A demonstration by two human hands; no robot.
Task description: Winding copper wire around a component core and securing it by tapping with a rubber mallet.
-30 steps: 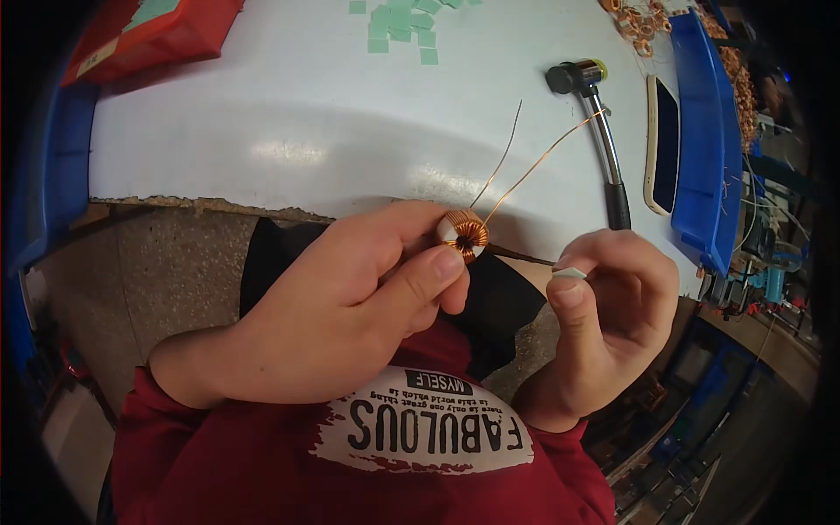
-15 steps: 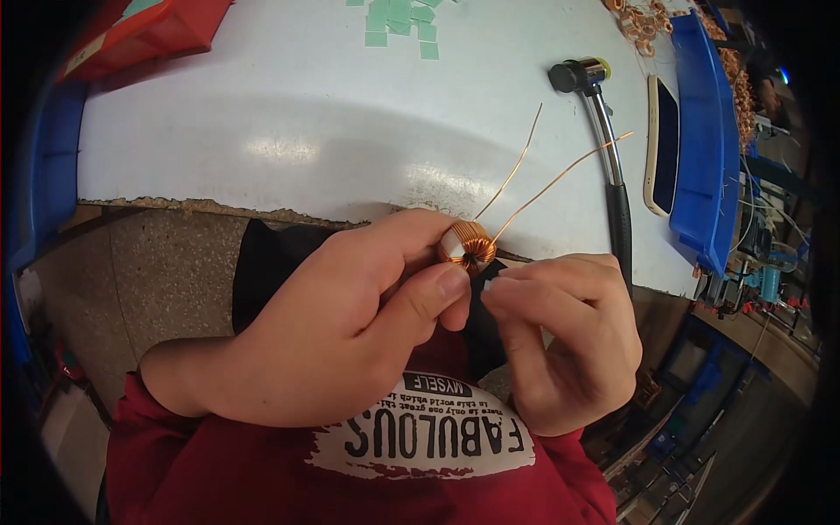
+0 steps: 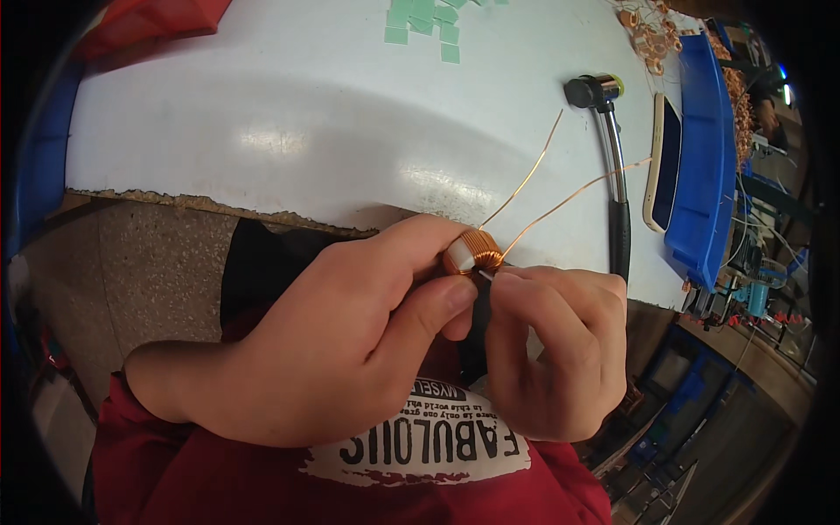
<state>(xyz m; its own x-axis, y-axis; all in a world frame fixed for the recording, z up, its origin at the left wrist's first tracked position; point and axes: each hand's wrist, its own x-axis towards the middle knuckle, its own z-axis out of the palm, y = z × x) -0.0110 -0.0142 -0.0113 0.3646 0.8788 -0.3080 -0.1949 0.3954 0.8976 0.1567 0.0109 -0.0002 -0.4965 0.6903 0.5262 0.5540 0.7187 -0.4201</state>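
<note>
My left hand [image 3: 350,324] is closed round a toroidal coil [image 3: 479,248], gripping it between thumb and fingers just past the table's near edge. The ring is wound with copper wire, and a white patch shows on its side. Two long copper wire ends [image 3: 528,181] rise from it over the table and spread apart. At the coil's right side my right hand [image 3: 564,350] pinches a small whitish strip [image 3: 486,275] between thumb and forefinger. The strip's tip lies at the ring's center hole; most of it is hidden by my fingers.
A mallet [image 3: 616,157] with a black handle lies on the white table [image 3: 332,122], beside a phone [image 3: 665,166] and a blue bin [image 3: 704,149]. Green square sheets [image 3: 423,19] and copper coils [image 3: 647,39] lie farther back. A red bin [image 3: 153,26] stands at far left.
My right hand has moved up and closer to the coil, bringing the whitish strip to the center hole. The coil is tilted slightly differently in my left hand. The whole view has shifted a little.
</note>
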